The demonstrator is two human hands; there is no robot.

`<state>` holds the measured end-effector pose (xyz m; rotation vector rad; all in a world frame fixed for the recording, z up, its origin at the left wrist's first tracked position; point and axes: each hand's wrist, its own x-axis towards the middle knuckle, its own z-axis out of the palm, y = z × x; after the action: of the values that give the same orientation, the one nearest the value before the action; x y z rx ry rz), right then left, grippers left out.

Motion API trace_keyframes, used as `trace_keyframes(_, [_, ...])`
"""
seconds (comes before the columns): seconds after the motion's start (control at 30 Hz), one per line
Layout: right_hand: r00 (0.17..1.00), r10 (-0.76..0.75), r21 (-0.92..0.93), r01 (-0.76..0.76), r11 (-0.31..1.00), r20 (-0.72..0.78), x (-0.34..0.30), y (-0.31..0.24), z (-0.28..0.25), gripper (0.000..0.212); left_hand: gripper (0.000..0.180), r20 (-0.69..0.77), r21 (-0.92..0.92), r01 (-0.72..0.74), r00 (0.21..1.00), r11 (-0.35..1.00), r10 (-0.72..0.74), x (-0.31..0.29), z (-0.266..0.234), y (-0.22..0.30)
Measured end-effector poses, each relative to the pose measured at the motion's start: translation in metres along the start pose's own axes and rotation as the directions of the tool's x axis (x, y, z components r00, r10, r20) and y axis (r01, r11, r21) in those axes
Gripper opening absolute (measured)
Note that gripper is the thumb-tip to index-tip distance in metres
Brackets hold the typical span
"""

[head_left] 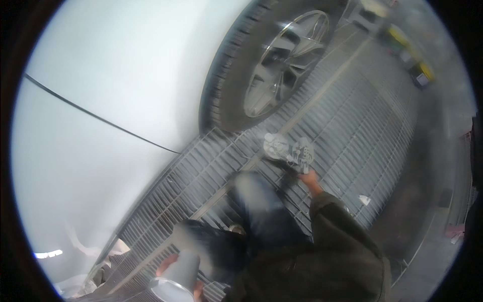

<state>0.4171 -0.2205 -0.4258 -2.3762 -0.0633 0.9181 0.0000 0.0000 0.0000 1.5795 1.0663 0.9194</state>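
My left hand point(167, 263) is wrapped round a whitish cylindrical cup point(182, 272), low in the picture, with fingers showing on both sides of it. The cup is tilted, its wide pale end toward the bottom edge; what it contains cannot be made out. Farther off and to the right, my right hand point(310, 181) is closed on the lower end of a grey-white spray gun point(303, 152). A round pale part point(276, 146) sits at the gun's left side. The gun is blurred, and it hangs above the floor grating.
A white car body panel point(110, 65) fills the left, with a wheel point(282, 65) ahead. Metal floor grating point(352, 131) runs beneath my bent knees point(261, 201). A white scrap point(365, 200) lies right. Yellow-and-black containers point(420, 73) stand far right; crumpled sheeting point(75, 287) lies lower left.
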Motion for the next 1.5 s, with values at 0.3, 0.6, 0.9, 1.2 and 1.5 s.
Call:
trace_keyframes(0.3, [0.751,-0.21,0.23,0.435,0.87,-0.626,-0.021,-0.052,-0.032,0.046,0.086,0.119,-0.07,-0.145,0.981,0.987,0.152,0.031,0.012,-0.022])
trace_keyframes(0.6, [0.121,-0.954,0.629,0.728,0.273,0.273,-0.293,-0.461,-0.183,0.041,0.092,0.225,-0.254,-0.104,0.961,0.961,0.164,0.098,0.082,0.026])
trace_keyframes(0.9, [-0.036,-0.917,0.333,0.937,0.108,0.398,-0.363,-0.595,-0.206,0.021,0.091,0.366,-0.335,-0.14,0.892,0.932,0.265,0.168,0.095,0.091])
trace_keyframes(1.2, [-0.109,-0.963,0.271,0.962,-0.04,0.246,-0.373,-0.634,-0.231,0.019,0.084,0.188,-0.435,-0.13,0.955,0.891,0.231,0.205,0.096,0.135])
trace_keyframes(1.5, [-0.092,-0.996,0.302,0.95,-0.085,0.01,-0.362,-0.658,-0.233,0.024,0.076,0.115,-0.434,-0.185,0.959,0.881,0.259,0.222,0.105,0.156])
